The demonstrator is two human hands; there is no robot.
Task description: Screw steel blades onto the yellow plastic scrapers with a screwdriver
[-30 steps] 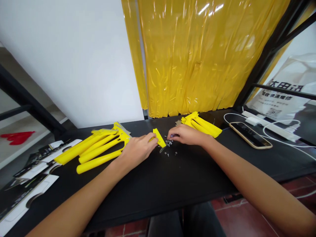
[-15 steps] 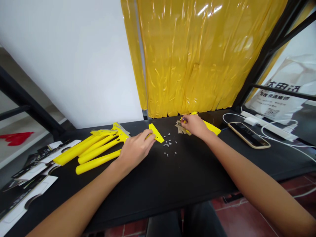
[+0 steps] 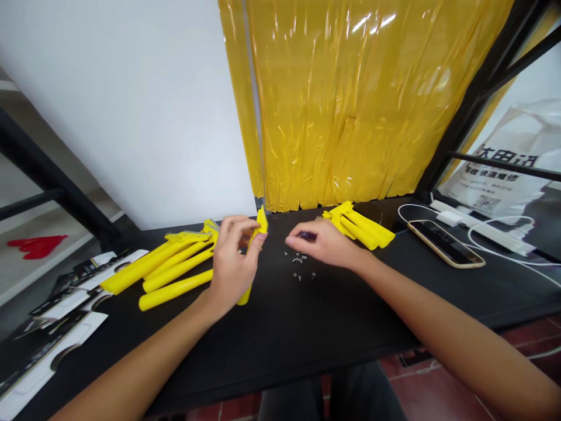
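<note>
My left hand [image 3: 234, 260] is closed around a yellow scraper [image 3: 262, 219], its flat head tilted up above the fingers and its handle end showing below the palm. My right hand [image 3: 322, 241] hovers just behind the small screws and nuts [image 3: 298, 258] scattered on the black table. Its fingers are pinched together around something small and dark purple [image 3: 308, 235] that I cannot make out. Left of my left hand lies a bunch of yellow scrapers [image 3: 175, 266] with round handles. More yellow scrapers [image 3: 366, 228] lie beyond my right wrist.
A phone [image 3: 445, 242] and a white power strip [image 3: 484, 225] with cables lie at the right. Printed cards [image 3: 74, 333] are piled at the left edge. A yellow plastic curtain [image 3: 350, 117] and a white panel [image 3: 153, 105] stand behind the black table [image 3: 284, 345].
My left hand has raised and turned the scraper so its head points up. My right hand has moved left and nearer, away from the brown pieces at the back toward the screws.
</note>
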